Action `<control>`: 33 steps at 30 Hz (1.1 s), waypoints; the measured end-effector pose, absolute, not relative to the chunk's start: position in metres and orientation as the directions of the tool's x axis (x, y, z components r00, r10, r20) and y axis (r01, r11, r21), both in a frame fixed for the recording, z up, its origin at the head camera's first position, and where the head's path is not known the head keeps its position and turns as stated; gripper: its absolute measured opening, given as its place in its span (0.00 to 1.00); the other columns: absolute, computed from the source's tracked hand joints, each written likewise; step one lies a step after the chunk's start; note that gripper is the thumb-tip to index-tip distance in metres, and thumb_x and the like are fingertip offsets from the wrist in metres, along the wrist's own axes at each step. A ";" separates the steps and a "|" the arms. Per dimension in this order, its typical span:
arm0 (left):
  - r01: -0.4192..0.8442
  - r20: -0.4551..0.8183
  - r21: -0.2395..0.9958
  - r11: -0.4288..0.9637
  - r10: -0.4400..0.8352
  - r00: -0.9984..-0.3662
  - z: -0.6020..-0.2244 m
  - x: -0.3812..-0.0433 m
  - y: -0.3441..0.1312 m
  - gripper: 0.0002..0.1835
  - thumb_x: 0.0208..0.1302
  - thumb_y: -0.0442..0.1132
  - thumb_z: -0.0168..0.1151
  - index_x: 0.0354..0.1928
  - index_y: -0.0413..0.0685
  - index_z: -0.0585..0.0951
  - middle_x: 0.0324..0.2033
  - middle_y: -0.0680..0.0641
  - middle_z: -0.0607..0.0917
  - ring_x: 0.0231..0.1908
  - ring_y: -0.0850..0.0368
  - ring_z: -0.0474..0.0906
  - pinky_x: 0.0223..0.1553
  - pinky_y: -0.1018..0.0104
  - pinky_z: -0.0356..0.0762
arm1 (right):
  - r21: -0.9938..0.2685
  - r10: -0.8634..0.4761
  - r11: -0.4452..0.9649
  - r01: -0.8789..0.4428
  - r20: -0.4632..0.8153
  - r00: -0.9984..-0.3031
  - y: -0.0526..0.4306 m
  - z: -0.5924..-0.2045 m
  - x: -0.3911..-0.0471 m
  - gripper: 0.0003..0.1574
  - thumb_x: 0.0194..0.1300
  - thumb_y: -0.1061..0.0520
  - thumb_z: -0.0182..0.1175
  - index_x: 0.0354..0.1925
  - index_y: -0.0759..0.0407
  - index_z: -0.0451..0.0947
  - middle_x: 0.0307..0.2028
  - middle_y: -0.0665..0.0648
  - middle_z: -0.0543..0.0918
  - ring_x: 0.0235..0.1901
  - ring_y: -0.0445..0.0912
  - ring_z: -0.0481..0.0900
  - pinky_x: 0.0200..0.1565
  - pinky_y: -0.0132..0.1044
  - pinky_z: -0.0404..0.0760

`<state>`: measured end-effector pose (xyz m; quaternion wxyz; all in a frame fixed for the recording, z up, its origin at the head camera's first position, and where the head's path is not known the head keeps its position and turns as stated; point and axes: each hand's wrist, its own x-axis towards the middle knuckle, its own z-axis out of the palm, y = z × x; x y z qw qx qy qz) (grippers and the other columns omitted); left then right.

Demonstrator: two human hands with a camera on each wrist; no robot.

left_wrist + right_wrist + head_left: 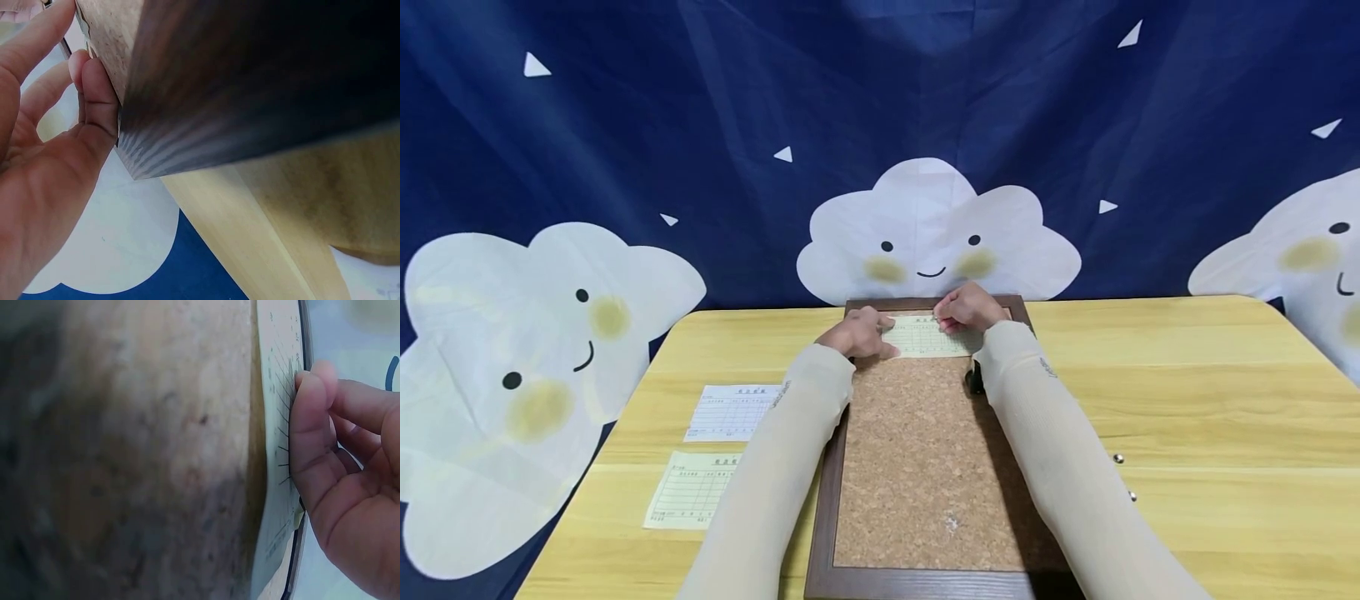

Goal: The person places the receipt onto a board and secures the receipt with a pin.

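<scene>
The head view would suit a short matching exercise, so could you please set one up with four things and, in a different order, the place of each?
Things
1. Left hand
2. White printed slip
3. Small shiny metal pieces
4. Right hand

Places
A. On the table, right of the cork board
B. At the upper right part of the pale green slip on the board
C. At the left end of that same slip
D. On the table, left of the board

Right pairs: 1-C; 2-D; 3-A; 4-B
</scene>
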<state>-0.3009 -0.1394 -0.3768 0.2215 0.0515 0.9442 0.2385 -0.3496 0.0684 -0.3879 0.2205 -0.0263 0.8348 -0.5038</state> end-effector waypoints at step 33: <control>0.018 -0.393 0.454 0.891 0.218 -0.893 -0.377 -0.302 -0.140 0.35 0.65 0.47 0.69 0.72 0.53 0.70 0.70 0.47 0.70 0.69 0.48 0.63 0.66 0.56 0.66 | -0.843 -0.243 0.498 0.203 -0.361 -0.900 0.066 -0.388 -0.349 0.10 0.72 0.67 0.55 0.45 0.76 0.79 0.20 0.54 0.80 0.20 0.39 0.78 0.29 0.30 0.82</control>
